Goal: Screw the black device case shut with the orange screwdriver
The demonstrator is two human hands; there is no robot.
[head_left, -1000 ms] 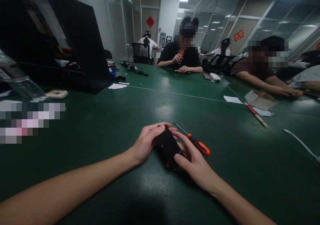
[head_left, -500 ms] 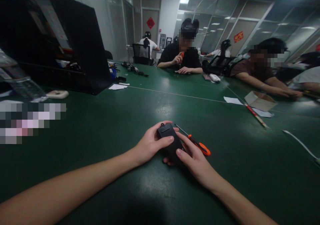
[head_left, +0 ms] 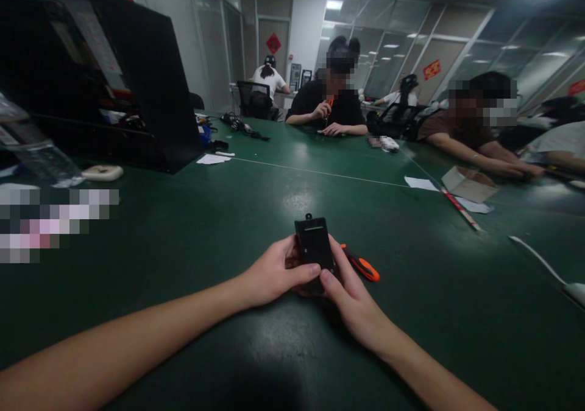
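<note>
A flat black rectangular case [head_left: 315,243] with a small loop at its top end and a slot across its face is held between both hands above the table. My left hand [head_left: 278,271] grips its left side, the thumb lying across the lower face. On the other side, my right hand [head_left: 347,283] has its thumb on the lower face and its fingers along the right edge. What the case is, I cannot make out. Just beyond my right hand lies a screwdriver [head_left: 365,268] with an orange and black handle; its shaft is hidden behind the hand and case.
On the green table [head_left: 205,228], a black open-fronted box [head_left: 155,94] and a plastic bottle [head_left: 41,149] stand at left. A small carton [head_left: 470,183], papers and a red-and-white stick [head_left: 460,210] lie at right. Across the table, a person [head_left: 326,103] works with an orange-handled tool.
The case has been turned more upright, its looped end now pointing away from me. Both hands still hold it, thumbs now close together near its lower end. The screwdriver's shaft has become hidden.
</note>
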